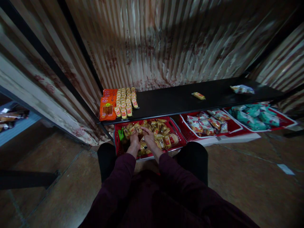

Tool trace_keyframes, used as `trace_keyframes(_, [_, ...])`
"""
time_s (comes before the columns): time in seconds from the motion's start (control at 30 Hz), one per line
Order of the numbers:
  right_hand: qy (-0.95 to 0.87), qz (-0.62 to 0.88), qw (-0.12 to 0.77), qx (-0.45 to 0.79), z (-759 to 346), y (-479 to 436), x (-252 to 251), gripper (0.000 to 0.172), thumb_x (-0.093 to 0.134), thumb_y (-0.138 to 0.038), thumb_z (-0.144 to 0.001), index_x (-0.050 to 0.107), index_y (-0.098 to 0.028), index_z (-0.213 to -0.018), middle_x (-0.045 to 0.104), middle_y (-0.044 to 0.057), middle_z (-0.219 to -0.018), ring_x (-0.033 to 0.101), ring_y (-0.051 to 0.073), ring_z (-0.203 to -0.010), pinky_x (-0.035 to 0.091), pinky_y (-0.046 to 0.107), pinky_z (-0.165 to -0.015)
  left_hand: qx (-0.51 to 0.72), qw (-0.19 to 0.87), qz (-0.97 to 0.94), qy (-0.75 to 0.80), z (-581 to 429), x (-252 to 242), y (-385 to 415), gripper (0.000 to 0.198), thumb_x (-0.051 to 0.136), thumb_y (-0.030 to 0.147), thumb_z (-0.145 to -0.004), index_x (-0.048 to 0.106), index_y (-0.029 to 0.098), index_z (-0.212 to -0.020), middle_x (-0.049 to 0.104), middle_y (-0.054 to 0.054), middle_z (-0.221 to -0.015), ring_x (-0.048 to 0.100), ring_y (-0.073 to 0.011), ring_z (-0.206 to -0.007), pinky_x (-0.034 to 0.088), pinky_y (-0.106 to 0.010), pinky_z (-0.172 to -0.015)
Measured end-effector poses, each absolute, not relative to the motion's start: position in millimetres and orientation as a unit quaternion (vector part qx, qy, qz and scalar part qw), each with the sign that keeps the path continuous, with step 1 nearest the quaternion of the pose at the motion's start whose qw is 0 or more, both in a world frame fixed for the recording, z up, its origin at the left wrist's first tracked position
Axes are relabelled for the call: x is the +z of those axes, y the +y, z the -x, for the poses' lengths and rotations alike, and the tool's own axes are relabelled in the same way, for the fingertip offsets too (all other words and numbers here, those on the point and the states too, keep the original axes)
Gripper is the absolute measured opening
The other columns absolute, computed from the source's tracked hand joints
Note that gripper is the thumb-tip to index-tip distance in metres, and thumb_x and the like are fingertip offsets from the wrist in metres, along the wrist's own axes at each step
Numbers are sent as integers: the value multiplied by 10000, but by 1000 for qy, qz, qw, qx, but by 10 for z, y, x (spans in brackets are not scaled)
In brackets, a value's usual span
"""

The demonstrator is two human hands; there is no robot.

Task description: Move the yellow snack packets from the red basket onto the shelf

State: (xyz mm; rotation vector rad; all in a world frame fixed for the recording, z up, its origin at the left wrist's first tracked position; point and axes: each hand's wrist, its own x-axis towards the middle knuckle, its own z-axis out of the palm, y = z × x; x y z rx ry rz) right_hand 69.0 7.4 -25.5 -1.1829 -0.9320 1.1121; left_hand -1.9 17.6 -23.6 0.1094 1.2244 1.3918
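A red basket [177, 132] in front of my knees is filled with small snack cakes [167, 141] in clear and gold wrappers. My left hand [135, 141] is over the left part of this basket, its fingers closed at a wrapped snack cake [136, 127]. Close beside it, my right hand [148, 136] reaches in with its fingers bent toward the same cake. Dim light blurs the fingertips, and the cake is partly covered by them. A bright green item [121, 135] lies at the basket's left end.
On the black shelf [161, 101] above stand rows of yellow-wrapped cakes [124, 100] beside orange packs [108, 104]. Farther right lie a single cake [198, 95] and a clear bag [242, 89]. Two more baskets hold red-white packets [206, 123] and teal packets [257, 117].
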Motion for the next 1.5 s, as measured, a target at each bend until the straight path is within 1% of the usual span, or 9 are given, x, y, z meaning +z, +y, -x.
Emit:
trace_keyframes(0.2, [-526, 556, 549, 336, -724, 73, -236, 316, 468, -245, -767, 717, -226, -961, 708, 40, -1033, 611, 201, -1006, 443, 391, -973, 592, 592, -52, 544, 30, -257, 147, 164, 637, 111, -667, 610, 177, -815, 647, -5, -787, 608, -113, -718, 471, -279, -806])
trace_keyframes(0.3, [-565, 583, 524, 260, -738, 63, -219, 310, 480, -237, -789, 705, -216, -1003, 697, 65, -1047, 592, 218, -1030, 435, 410, -981, 591, 604, -104, 525, 32, -263, 112, 156, 658, 134, -642, 623, 170, -789, 652, -4, -776, 612, -119, -727, 461, -285, -814])
trace_keyframes(0.43, [-619, 574, 491, 216, -766, 55, -236, 319, 469, -173, -794, 704, -212, -1007, 689, 80, -1047, 587, 226, -1017, 440, 414, -971, 592, 597, -118, 527, 20, -231, 88, 225, 636, 99, -637, 644, 171, -851, 675, -8, -814, 616, -115, -746, 465, -279, -819])
trace_keyframes(0.6, [-622, 575, 495, 196, -808, 63, -280, 355, 450, -125, -789, 703, -203, -1025, 665, 90, -1082, 574, 218, -1046, 437, 396, -986, 594, 580, -115, 545, 10, -193, 80, 314, 601, 49, -642, 655, 168, -928, 695, -36, -922, 626, -113, -770, 473, -271, -820])
trace_keyframes(0.8, [-612, 581, 483, 232, -827, 96, -326, 384, 442, -123, -767, 704, -209, -1034, 689, 83, -1048, 602, 219, -1001, 455, 399, -956, 588, 562, -168, 557, 35, -202, 61, 265, 600, 112, -645, 683, 189, -885, 700, -38, -996, 634, -138, -910, 471, -274, -858])
trace_keyframes(0.93, [-568, 602, 482, 287, -817, 102, -369, 394, 441, -165, -779, 683, -229, -1083, 713, 54, -1011, 622, 209, -984, 447, 391, -968, 588, 566, -168, 552, 35, -163, 49, 293, 586, 133, -648, 698, 179, -915, 703, -58, -1023, 642, -154, -896, 480, -292, -841])
trace_keyframes(1.17, [-470, 570, 535, 410, -794, 59, -422, 391, 509, -428, -819, 659, -223, -1117, 711, 53, -1042, 619, 203, -1013, 422, 373, -1000, 577, 535, -208, 581, 37, -121, 24, 294, 539, 100, -688, 711, 161, -918, 680, -89, -1128, 608, -181, -1059, 431, -317, -959])
trace_keyframes(1.4, [-423, 530, 569, 465, -728, 88, -505, 441, 609, -504, -738, 664, -206, -1060, 703, 62, -1010, 632, 204, -970, 487, 365, -896, 603, 517, -239, 559, 14, -167, 29, 236, 550, 60, -687, 709, 166, -824, 695, -77, -1059, 606, -173, -1058, 400, -327, -1009])
trace_keyframes(1.5, [-396, 530, 580, 475, -726, 101, -546, 467, 590, -513, -744, 654, -205, -1089, 709, 65, -967, 648, 186, -875, 514, 345, -821, 606, 516, -224, 563, -11, -195, 46, 246, 565, 41, -667, 696, 168, -833, 694, -65, -1019, 613, -163, -1024, 414, -327, -992])
